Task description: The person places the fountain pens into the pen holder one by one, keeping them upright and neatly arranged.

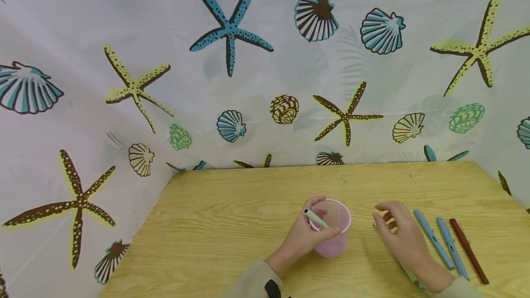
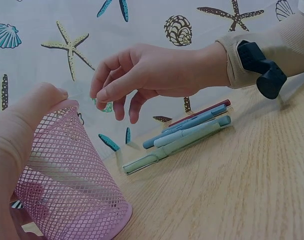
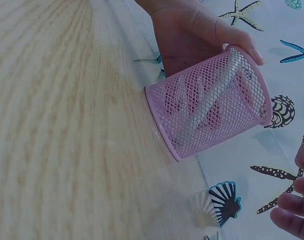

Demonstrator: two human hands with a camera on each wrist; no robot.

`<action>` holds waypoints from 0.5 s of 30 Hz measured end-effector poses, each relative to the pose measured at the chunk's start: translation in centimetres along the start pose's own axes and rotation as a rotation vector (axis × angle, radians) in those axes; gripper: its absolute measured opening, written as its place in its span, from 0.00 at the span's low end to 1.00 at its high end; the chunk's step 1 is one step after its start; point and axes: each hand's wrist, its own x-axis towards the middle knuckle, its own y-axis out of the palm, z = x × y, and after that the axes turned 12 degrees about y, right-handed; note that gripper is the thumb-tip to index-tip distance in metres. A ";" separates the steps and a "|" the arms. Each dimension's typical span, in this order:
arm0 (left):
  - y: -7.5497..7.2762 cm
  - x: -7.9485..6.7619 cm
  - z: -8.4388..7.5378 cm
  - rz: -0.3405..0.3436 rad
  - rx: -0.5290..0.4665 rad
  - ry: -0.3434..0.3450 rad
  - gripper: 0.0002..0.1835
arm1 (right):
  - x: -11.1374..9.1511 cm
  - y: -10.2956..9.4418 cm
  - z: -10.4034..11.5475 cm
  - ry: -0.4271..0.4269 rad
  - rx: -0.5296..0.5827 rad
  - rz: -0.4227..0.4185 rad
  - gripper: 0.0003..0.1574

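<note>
My left hand (image 1: 299, 237) holds a pink mesh pen cup (image 1: 332, 246), its thumb over the near rim and its fingers at the far side. Inside the cup leans a pale green pen (image 1: 316, 218), one end sticking up past the rim. To the cup's right, my right hand (image 1: 403, 238) hovers above the table with fingers loosely bent and nothing in them. Partly hidden below it in the head view lies another pale green pen (image 2: 177, 145). Two blue pens (image 1: 433, 238) and a dark red pen (image 1: 469, 251) lie to the right of that hand.
The wood-grain table (image 1: 223, 215) carries all of these things. A white curtain (image 1: 281, 68) printed with starfish and shells hangs behind the table and along its sides. A black wrist device (image 2: 262, 70) sits on the right sleeve.
</note>
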 end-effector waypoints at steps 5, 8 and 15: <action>-0.2 0.2 0.0 -0.001 -0.005 0.011 0.39 | 0.1 -0.9 -0.7 0.010 -0.027 -0.005 0.18; -0.2 0.4 0.0 -0.004 0.003 0.014 0.39 | 0.1 -1.4 -0.9 0.020 -0.059 -0.012 0.17; -0.1 0.1 0.0 0.001 0.029 -0.002 0.39 | -0.8 -2.8 -1.8 0.071 -0.145 0.003 0.16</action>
